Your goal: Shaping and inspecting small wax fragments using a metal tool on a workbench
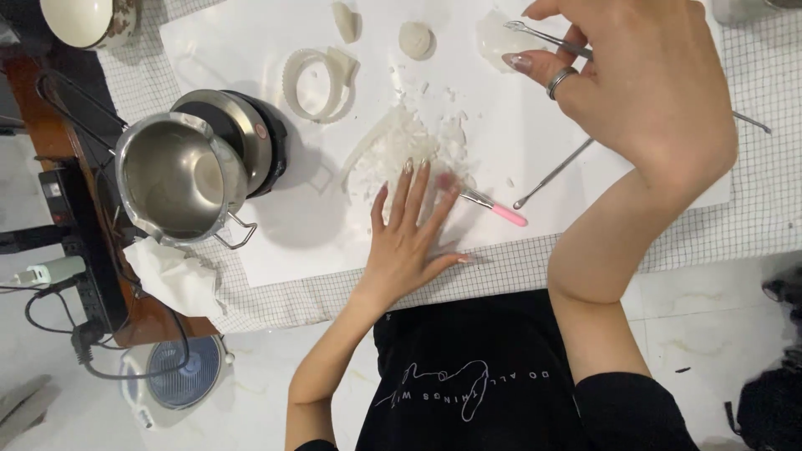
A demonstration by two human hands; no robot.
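Both hands work: left hand (409, 230) lies flat, fingers spread, on white flakes (399, 150); right hand (643, 79) pinches a metal tool (547, 36).

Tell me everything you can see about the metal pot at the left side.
The metal pot is a small, shiny steel vessel with a pour spout on its rim and a wire handle at the side. It looks empty inside. It sits tilted, leaning on a round black base, beside a crumpled white tissue. Neither hand touches it.

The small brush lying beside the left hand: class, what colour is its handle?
Pink; the brush shows clearly in the head view, beside the left hand.
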